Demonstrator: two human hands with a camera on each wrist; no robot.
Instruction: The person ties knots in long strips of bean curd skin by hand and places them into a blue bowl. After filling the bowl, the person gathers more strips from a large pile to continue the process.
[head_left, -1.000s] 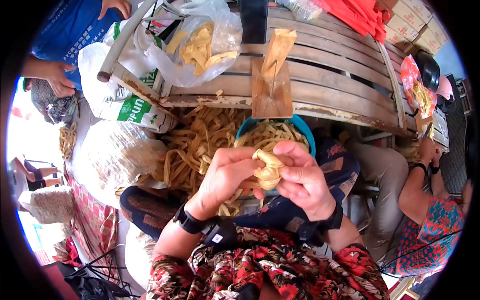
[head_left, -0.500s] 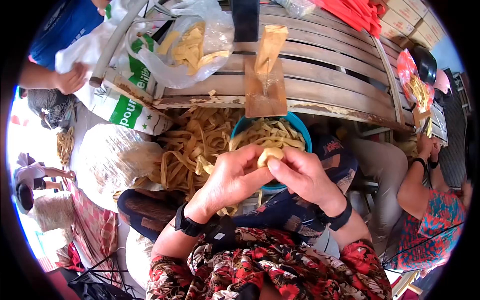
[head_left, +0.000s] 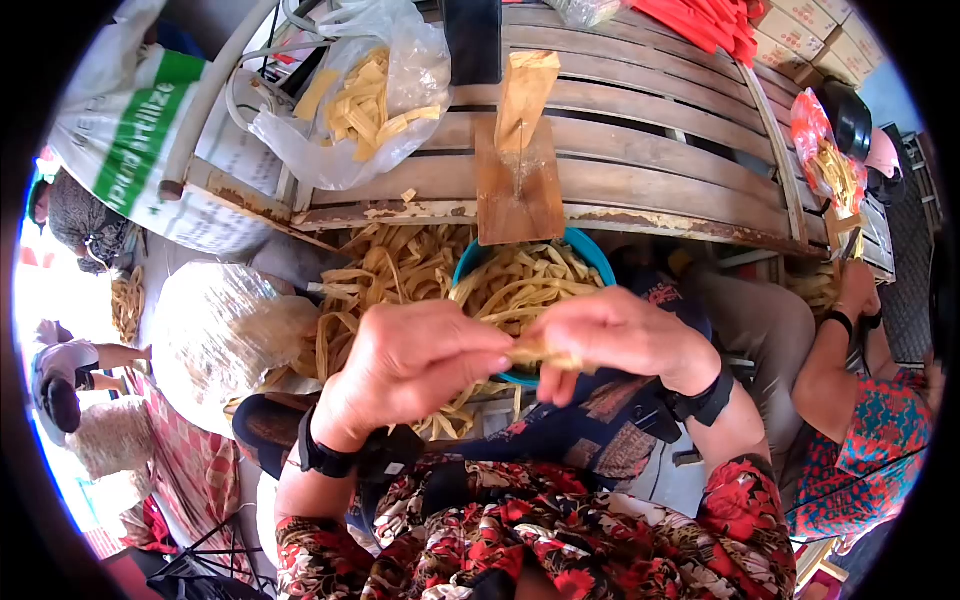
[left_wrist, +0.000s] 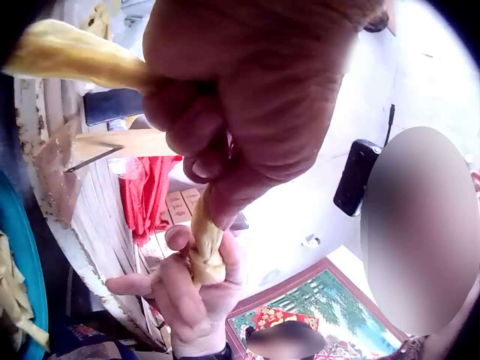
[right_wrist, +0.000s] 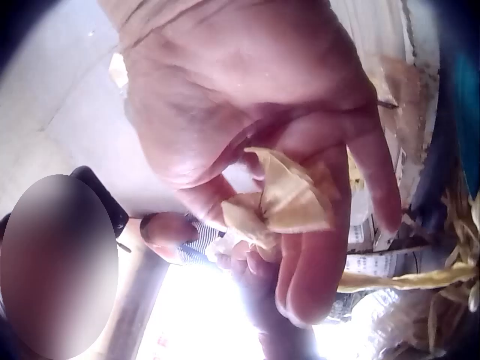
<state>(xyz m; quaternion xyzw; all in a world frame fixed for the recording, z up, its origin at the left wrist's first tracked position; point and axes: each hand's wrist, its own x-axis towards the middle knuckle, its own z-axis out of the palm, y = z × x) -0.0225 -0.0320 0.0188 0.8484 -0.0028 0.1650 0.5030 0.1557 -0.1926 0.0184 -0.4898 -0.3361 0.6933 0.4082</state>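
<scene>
A yellowish folded strip [head_left: 540, 353] is stretched between both hands, low in front of the blue tub. The left hand [head_left: 410, 360] pinches one end; in the left wrist view this hand [left_wrist: 255, 97] has curled fingers, and a flat length of strip [left_wrist: 75, 56] extends behind it. The right hand [head_left: 625, 340], blurred in the head view, holds the knotted end [left_wrist: 206, 262] between thumb and fingers. Seen from the right wrist, folded flaps [right_wrist: 289, 199] lie against the fingers of the right hand [right_wrist: 255, 82].
Beyond the hands are a blue tub [head_left: 603, 262] of strips, a loose strip pile [head_left: 395, 270] and a slatted bench [head_left: 650, 180]. On the bench stand a wooden block with a spike [head_left: 520, 200] and a plastic bag [head_left: 425, 60]. Another person [head_left: 865, 440] sits at right.
Both hands have moved apart from their close grip, and the rounded bundle between them is now drawn out longer. At upper left, the green-and-white sack has shifted and the blue-shirted person is mostly out of view.
</scene>
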